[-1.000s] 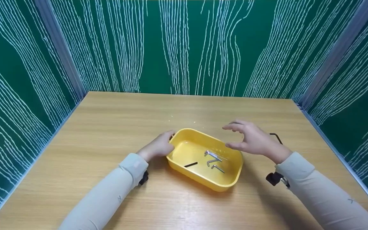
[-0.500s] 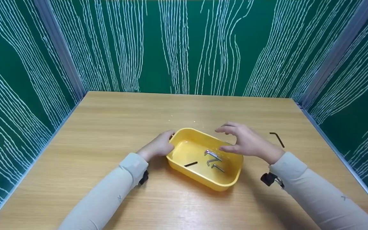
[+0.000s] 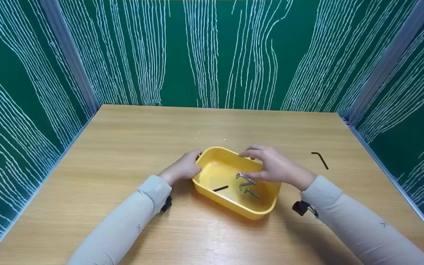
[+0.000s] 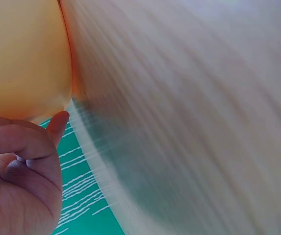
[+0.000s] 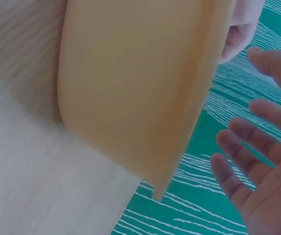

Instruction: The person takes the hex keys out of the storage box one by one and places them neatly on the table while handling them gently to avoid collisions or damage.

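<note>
A yellow plastic bin (image 3: 226,208) sits on the wooden table. My left hand (image 3: 183,168) grips its left end at the rim; the left wrist view has the curled fingers (image 4: 17,139) against the bin's wall. Over the bin's far right side is my right hand (image 3: 276,166), thumb and fingers spread apart, holding nothing. Those loose fingers (image 5: 245,152) show beside the rim in the right wrist view. Inside the bin lie several silver L-shaped hex keys (image 3: 251,193), partly overlapped by the right thumb, and a short black rod (image 3: 221,188).
A black hex key (image 3: 321,161) lies on the table (image 3: 142,132) to the right of the bin. Several tiny pale specks (image 3: 225,139) dot the wood beyond the bin. Green walls (image 3: 177,55) with white lines enclose the table at the back and sides.
My right hand has moved left and slightly down over the bin, bringing the black hex key on the table into full view. The left hand and the bin have stayed put.
</note>
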`<state>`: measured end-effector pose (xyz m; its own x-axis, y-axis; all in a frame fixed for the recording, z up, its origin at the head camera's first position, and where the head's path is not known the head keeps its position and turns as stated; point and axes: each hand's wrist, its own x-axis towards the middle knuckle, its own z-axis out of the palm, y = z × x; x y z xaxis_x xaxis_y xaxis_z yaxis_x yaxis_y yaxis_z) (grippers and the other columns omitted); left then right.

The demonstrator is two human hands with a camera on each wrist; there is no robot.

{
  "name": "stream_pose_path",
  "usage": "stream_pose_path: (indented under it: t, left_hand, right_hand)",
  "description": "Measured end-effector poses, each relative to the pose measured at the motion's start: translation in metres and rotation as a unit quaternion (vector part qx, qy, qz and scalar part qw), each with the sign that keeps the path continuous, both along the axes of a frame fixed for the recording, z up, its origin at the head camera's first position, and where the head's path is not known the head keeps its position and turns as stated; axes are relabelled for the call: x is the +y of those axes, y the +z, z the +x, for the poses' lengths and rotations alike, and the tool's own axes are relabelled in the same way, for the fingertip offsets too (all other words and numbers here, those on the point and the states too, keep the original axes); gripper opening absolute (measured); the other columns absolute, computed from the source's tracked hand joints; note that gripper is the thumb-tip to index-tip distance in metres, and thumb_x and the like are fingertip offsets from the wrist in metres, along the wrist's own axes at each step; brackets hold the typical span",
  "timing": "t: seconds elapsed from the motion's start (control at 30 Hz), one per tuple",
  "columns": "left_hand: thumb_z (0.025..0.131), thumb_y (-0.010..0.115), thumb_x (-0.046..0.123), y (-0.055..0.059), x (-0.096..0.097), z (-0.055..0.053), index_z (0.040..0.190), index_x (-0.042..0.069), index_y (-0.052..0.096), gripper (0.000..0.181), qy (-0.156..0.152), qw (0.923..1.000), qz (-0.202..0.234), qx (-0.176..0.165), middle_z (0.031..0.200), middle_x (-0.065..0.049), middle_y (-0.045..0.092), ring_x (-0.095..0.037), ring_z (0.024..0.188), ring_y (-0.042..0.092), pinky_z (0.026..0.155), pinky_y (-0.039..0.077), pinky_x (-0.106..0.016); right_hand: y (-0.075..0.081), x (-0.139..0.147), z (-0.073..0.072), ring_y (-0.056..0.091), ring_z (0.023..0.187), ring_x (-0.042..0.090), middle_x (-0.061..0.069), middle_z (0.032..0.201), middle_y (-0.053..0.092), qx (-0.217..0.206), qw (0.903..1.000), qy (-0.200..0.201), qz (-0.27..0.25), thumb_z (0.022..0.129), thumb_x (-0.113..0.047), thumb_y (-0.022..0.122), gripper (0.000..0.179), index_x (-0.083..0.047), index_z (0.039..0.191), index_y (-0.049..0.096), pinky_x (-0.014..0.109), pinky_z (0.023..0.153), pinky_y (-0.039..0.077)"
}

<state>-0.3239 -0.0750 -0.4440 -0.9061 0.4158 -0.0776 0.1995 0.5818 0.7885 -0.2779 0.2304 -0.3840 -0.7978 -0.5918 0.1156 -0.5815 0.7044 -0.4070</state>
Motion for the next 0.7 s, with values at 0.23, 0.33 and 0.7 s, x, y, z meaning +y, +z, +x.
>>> stream_pose_path:
  t: [0.23,0.33,0.7]
  left_hand:
    - [0.089,0.049,-0.010,0.001,0.000,0.000,0.137,0.001,0.061,0.050,-0.006,0.9999,-0.005,0.015,0.120,-0.013,0.069,-0.022,0.103,0.062,0.097,0.056,-0.040]
    - [0.088,0.048,-0.010,0.001,0.000,0.001,0.138,0.001,0.060,0.053,-0.007,0.9998,-0.007,0.018,0.123,-0.014,0.069,-0.022,0.106,0.061,0.101,0.055,-0.042]
    - [0.089,0.051,-0.009,0.002,0.000,0.001,0.142,0.001,0.060,0.054,0.001,0.9999,-0.007,0.013,0.127,-0.015,0.069,-0.026,0.111,0.062,0.105,0.054,-0.046]
  right_hand:
    - [-0.007,-0.012,-0.002,0.069,0.114,0.039,0.017,0.132,0.073,0.006,0.9993,0.036,-0.003,0.092,-0.026,0.087,0.053,-0.008,0.139,0.072,0.057,0.097,0.060]
    - [-0.010,-0.017,-0.002,0.070,0.111,0.038,0.017,0.126,0.075,0.010,0.9985,0.055,0.000,0.090,-0.025,0.088,0.054,-0.006,0.138,0.072,0.054,0.094,0.060]
    - [-0.018,-0.035,-0.003,0.072,0.109,0.037,0.018,0.126,0.076,-0.023,0.9964,0.081,0.009,0.092,-0.021,0.086,0.047,-0.002,0.133,0.074,0.053,0.095,0.062]
